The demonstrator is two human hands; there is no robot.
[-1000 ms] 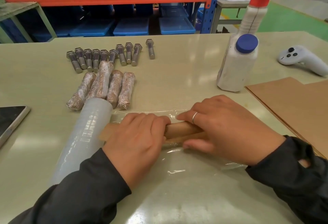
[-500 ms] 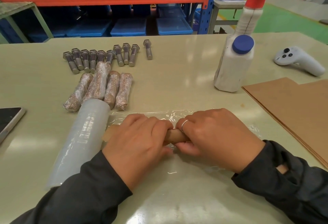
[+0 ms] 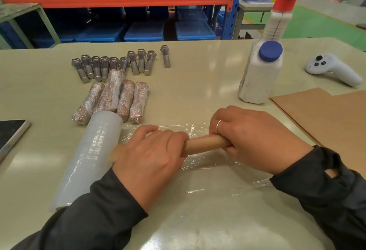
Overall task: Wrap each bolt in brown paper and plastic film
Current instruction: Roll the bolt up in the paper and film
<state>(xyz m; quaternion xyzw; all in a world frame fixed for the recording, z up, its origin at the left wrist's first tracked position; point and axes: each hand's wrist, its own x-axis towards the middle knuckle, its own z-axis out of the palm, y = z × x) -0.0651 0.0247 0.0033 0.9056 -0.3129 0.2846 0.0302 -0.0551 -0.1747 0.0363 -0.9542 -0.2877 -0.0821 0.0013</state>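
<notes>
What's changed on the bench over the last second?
Both hands have closed onto the paper-wrapped bolt: the right hand, earlier laid flatter over it, now curls round its right end, and the left hand grips the left end. More of the brown roll shows between them, on the plastic film. Film roll, wrapped bolts and bare bolts stayed put.

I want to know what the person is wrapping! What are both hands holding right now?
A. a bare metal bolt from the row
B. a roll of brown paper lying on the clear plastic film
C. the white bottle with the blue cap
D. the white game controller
B: the left hand and right hand both curl round the brown paper roll, which lies on the clear plastic film.
</notes>
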